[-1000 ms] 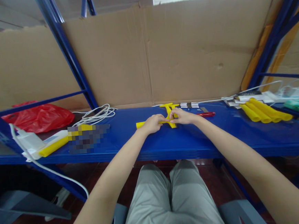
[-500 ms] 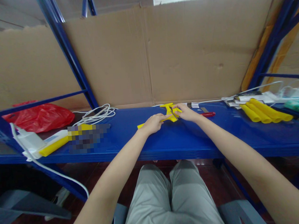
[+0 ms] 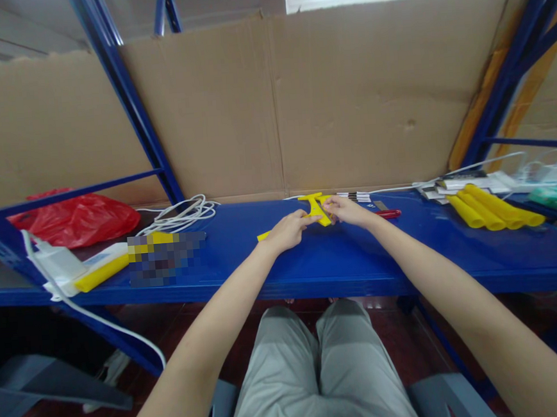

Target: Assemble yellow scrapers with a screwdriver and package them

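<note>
A yellow piece shaped like a toy plane (image 3: 315, 206) lies on the blue tabletop in front of me, its crosspiece toward the cardboard. My left hand (image 3: 288, 230) is closed on its near left part, index finger stretched over it. One yellow end (image 3: 263, 236) sticks out left of that hand. My right hand (image 3: 346, 211) is at the plane's right side, thumb and fingers pinched together by its edge. What sits between those fingertips is too small to make out. Just right of it lies a red-handled tool (image 3: 387, 214), partly behind my wrist.
Several black-and-white strips (image 3: 358, 196) lie behind my right hand. Yellow rolls (image 3: 495, 205) and boxes stand at the right. To the left are a white cable coil (image 3: 182, 214), a red plastic bag (image 3: 79, 219) and a white power strip. A cardboard wall (image 3: 347, 100) closes the back.
My right hand's fingers have drawn down and together into a pinch at the plane's right edge. The left hand has curled slightly; the plane has stayed about where it was.
</note>
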